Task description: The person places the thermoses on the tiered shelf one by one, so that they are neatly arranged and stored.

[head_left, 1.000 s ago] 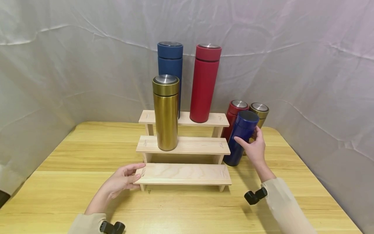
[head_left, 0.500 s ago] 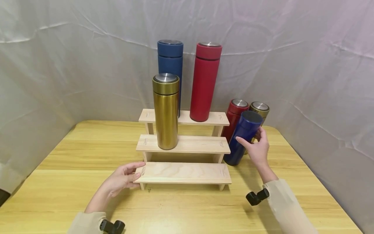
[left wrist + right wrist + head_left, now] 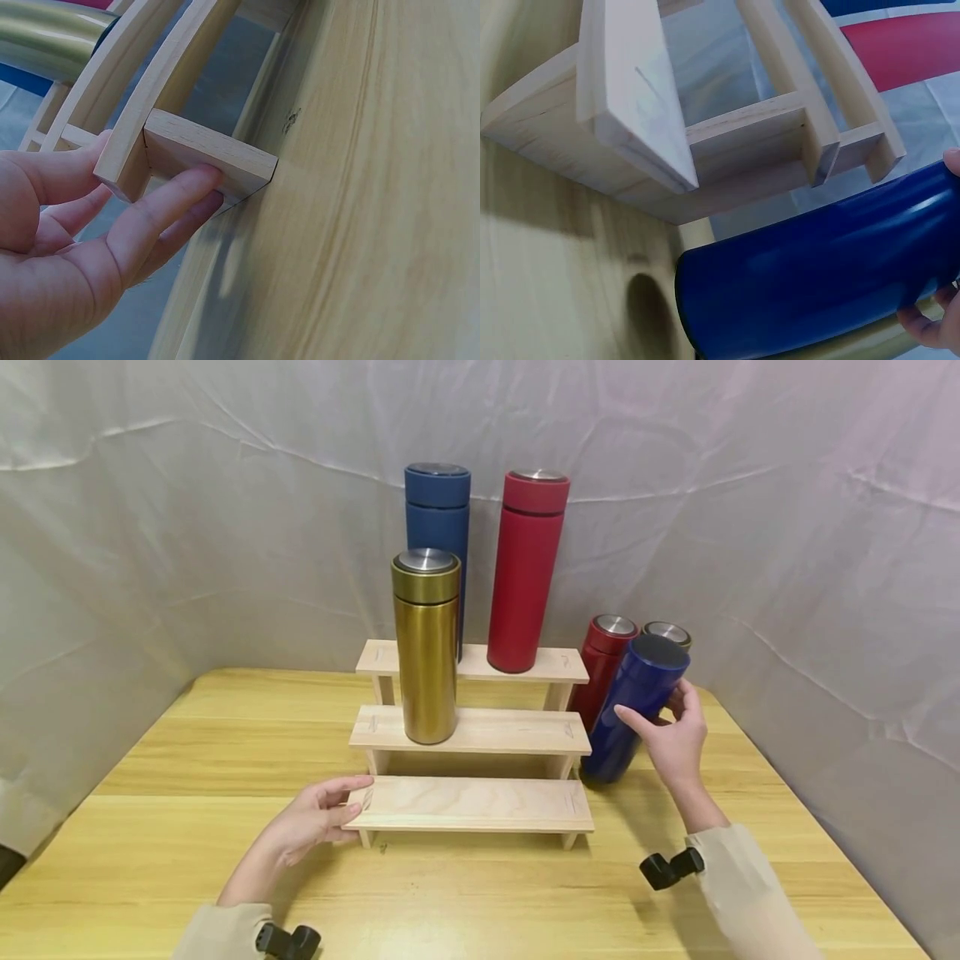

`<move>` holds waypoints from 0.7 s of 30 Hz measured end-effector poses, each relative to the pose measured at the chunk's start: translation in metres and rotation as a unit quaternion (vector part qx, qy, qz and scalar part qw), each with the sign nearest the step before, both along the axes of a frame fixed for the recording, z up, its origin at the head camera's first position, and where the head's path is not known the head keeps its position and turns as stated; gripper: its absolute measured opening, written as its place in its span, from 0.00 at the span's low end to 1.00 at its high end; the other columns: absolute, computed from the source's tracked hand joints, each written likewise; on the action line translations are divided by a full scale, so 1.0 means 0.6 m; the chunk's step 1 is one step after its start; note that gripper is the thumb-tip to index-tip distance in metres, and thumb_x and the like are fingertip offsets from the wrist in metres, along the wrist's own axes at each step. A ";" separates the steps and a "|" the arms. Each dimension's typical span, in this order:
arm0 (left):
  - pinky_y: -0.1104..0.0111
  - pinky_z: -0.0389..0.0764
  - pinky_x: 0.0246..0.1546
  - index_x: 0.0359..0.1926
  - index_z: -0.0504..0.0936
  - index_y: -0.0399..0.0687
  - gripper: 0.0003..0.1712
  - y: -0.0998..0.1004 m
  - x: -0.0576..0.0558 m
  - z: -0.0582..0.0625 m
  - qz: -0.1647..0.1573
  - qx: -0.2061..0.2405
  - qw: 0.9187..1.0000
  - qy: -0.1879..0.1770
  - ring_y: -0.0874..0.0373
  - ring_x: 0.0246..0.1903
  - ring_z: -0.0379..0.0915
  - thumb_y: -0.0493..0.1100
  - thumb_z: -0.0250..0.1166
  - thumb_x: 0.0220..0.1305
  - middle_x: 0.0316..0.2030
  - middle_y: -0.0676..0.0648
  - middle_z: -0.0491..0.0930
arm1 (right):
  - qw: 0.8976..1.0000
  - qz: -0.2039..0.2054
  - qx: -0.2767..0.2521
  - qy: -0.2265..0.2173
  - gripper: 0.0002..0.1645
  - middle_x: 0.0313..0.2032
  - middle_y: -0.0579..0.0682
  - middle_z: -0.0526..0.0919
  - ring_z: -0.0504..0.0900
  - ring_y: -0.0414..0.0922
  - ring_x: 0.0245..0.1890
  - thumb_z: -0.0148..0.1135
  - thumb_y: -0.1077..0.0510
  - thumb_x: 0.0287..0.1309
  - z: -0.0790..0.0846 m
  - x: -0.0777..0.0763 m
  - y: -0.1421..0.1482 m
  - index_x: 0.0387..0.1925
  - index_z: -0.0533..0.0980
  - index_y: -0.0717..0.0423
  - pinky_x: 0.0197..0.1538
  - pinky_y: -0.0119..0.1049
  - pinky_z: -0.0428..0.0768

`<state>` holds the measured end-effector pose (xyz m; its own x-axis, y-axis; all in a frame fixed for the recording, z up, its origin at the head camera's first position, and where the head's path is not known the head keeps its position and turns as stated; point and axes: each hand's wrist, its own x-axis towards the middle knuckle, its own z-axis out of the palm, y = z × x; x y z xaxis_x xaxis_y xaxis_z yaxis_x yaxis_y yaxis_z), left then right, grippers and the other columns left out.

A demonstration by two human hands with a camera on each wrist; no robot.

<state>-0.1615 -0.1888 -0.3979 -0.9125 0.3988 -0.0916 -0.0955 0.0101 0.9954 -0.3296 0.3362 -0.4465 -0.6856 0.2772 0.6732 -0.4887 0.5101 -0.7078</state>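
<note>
Beside the 3-tier stand (image 3: 510, 731), the blue flask (image 3: 641, 690) leans in the right hand (image 3: 678, 739), fingers clamped round its upper half; whether its base touches the worktop (image 3: 465, 893) is unclear. The left hand (image 3: 317, 817) pinches the lowest shelf (image 3: 472, 803) at its end, apparently steadying the stand.

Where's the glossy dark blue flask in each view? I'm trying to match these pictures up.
Head: the glossy dark blue flask is right of centre, tilted, held by the right hand.
Left wrist: not in it.
Right wrist: lower right, lying slantwise across the picture.
Shared landmark: the three-tier wooden stand, partly visible in both wrist views.
</note>
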 end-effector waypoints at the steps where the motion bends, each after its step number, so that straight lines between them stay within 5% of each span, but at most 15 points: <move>1: 0.52 0.73 0.46 0.61 0.53 0.25 0.32 0.000 0.000 0.000 0.000 0.000 1.000 0.001 0.53 0.40 0.72 0.34 0.56 0.61 0.52 0.27 0.60 | 1.000 0.002 0.001 0.003 0.52 0.48 0.43 0.74 0.73 0.42 0.43 0.77 0.50 0.29 0.000 -0.002 0.004 0.60 0.61 0.35 0.34 0.33 0.79; 4: 0.52 0.73 0.47 0.61 0.53 0.25 0.32 0.000 0.001 0.001 0.000 0.001 1.000 0.003 0.51 0.43 0.71 0.35 0.56 0.61 0.56 0.24 0.53 | 1.000 0.013 0.010 0.018 0.52 0.49 0.44 0.74 0.74 0.42 0.43 0.77 0.52 0.30 0.009 -0.002 0.010 0.61 0.61 0.36 0.33 0.32 0.79; 7: 0.51 0.73 0.47 0.61 0.54 0.25 0.31 0.000 0.001 0.002 -0.001 0.000 1.000 0.006 0.49 0.45 0.69 0.35 0.56 0.61 0.59 0.23 0.48 | 0.999 0.038 -0.022 0.026 0.50 0.48 0.47 0.75 0.74 0.43 0.43 0.77 0.57 0.30 0.045 0.024 -0.010 0.59 0.64 0.42 0.32 0.28 0.79; 11: 0.51 0.72 0.47 0.61 0.53 0.25 0.32 0.000 0.002 0.001 -0.002 0.002 1.000 0.006 0.49 0.46 0.69 0.35 0.56 0.61 0.59 0.23 0.46 | 0.998 0.036 -0.055 0.004 0.45 0.45 0.52 0.75 0.74 0.45 0.41 0.75 0.62 0.32 0.156 0.128 -0.092 0.57 0.67 0.49 0.33 0.24 0.77; 15: 0.51 0.72 0.47 0.61 0.53 0.24 0.32 0.000 0.002 0.002 -0.004 0.005 1.000 0.006 0.50 0.45 0.69 0.35 0.56 0.61 0.59 0.22 0.46 | 0.998 0.024 -0.056 -0.006 0.40 0.41 0.47 0.76 0.74 0.40 0.38 0.73 0.64 0.35 0.242 0.211 -0.155 0.56 0.67 0.54 0.33 0.22 0.75; 21: 0.51 0.73 0.47 0.60 0.53 0.24 0.32 0.001 0.002 0.002 -0.005 0.005 1.000 0.008 0.52 0.42 0.71 0.35 0.56 0.61 0.58 0.22 0.48 | 0.997 0.022 -0.070 -0.004 0.39 0.40 0.41 0.76 0.74 0.39 0.37 0.71 0.70 0.36 0.277 0.231 -0.170 0.55 0.68 0.55 0.32 0.22 0.76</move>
<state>-0.1603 -0.1883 -0.3964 -0.9101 0.4081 -0.0724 -0.0788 0.0011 0.9969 -0.1912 0.2340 -0.2802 -0.7045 0.3374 0.6244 -0.5024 0.3843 -0.7745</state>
